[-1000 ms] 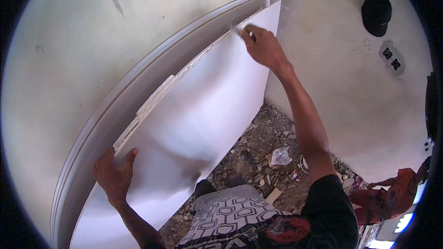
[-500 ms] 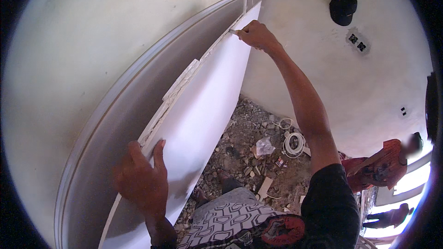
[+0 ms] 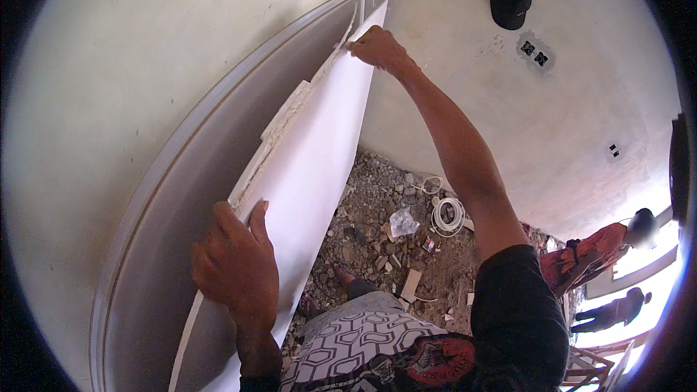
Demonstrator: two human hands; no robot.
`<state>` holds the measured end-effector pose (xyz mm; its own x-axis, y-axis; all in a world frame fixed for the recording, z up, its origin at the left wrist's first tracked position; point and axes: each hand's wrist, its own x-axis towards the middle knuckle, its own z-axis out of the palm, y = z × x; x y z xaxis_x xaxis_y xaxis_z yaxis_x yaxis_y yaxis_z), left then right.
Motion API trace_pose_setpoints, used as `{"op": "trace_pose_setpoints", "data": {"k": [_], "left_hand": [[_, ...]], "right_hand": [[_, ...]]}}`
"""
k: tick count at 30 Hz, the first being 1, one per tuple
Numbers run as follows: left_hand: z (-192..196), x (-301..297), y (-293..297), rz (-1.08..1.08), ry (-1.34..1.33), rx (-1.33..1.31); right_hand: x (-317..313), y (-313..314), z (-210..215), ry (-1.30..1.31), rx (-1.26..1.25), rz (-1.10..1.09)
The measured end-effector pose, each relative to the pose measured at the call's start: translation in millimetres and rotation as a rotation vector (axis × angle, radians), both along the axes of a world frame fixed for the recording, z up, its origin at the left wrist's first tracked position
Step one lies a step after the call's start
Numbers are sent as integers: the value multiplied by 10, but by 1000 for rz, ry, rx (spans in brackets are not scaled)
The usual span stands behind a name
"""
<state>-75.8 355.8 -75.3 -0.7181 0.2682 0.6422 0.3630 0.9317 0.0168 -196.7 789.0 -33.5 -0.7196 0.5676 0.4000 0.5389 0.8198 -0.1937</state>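
A long white plasterboard sheet (image 3: 319, 123) stands on edge in front of me, its upper edge rough and crumbly with a broken paper-and-plaster strip (image 3: 287, 116) along it. My left hand (image 3: 239, 268) grips this edge at the near end, thumb on the white face and fingers over the top. At the far end, my right hand (image 3: 379, 49) is closed at the edge around a small flat blade-like tool, now mostly hidden by the fingers. Beyond that hand, a thin strip (image 3: 353, 23) curls away from the edge.
Further boards (image 3: 218, 131) lean against the left wall. Rubble (image 3: 370, 225) covers the floor, with a coil of white cable (image 3: 448, 216), a clear plastic bag (image 3: 403, 223) and a wood offcut (image 3: 411, 285). A black cap (image 3: 511, 3) hangs on the wall. Two people (image 3: 588, 254) are at the right.
The view has shifted, moving the scene slightly left. My right hand stays at the far edge, its tool less visible; the thin strip beyond it now stands further off the board. My left hand keeps its grip.
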Motion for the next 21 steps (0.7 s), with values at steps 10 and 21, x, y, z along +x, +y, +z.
{"op": "trace_pose_setpoints", "data": {"k": [10,21], "left_hand": [[46,-59,7,20,-47,-16],[78,-119,-16,18,-67,-3]], "right_hand": [[100,-474,277,-80,-407,239],[302,-667,130,126,20,192]]}}
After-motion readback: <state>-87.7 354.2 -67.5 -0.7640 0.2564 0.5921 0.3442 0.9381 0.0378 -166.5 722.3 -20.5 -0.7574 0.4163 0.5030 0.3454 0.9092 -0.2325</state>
